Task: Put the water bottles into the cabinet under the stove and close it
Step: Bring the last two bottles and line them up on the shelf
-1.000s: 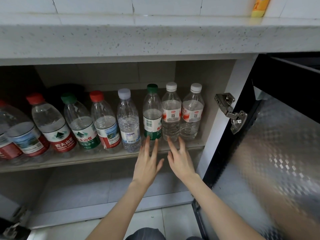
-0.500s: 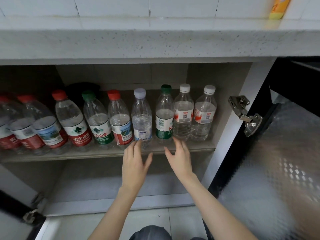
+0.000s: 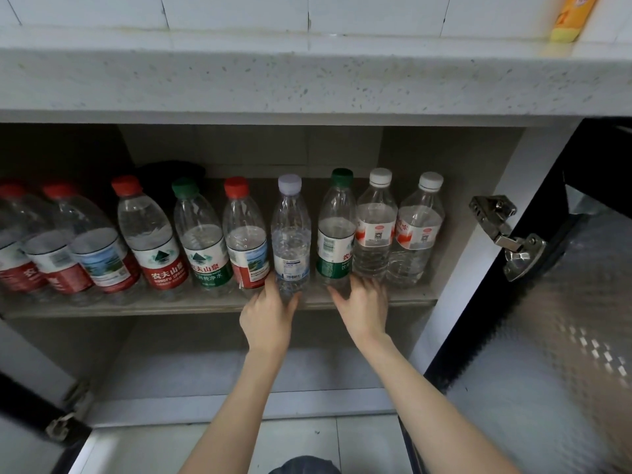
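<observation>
Bottles stand in one tight row along the upper shelf [image 3: 219, 307] of the cabinet, shoulder to shoulder, and the risk I see is a domino fall. The left hand [image 3: 268, 319] has its fingers curled around the base of the lilac-capped bottle [image 3: 290, 241], thumb on one side and fingertips on the other, so it is gripping that bottle low down. The right hand [image 3: 364, 307] rests against the foot of the green-capped bottle [image 3: 337, 230]; its fingers look spread and only loosely bent, and I cannot tell whether it truly holds the bottle or just nudges it. Both bottles sit close to the front edge of the shelf, which I judge to be the weak point: a push applied so low could tip a tall, partly filled bottle forward off the lip, or backward into its neighbours. The red-capped bottle [image 3: 244, 234] just beside the left hand and the two white-capped bottles [image 3: 376, 227] next to the right one would likely go with it. On the far left the bottles appear to lean, though the wide lens may exaggerate that. The right door [image 3: 554, 336] hangs open close to the right forearm, its hinge [image 3: 506, 234] exposed, and an elbow swung out could knock it. Both doors are not yet shut, so closing remains.
</observation>
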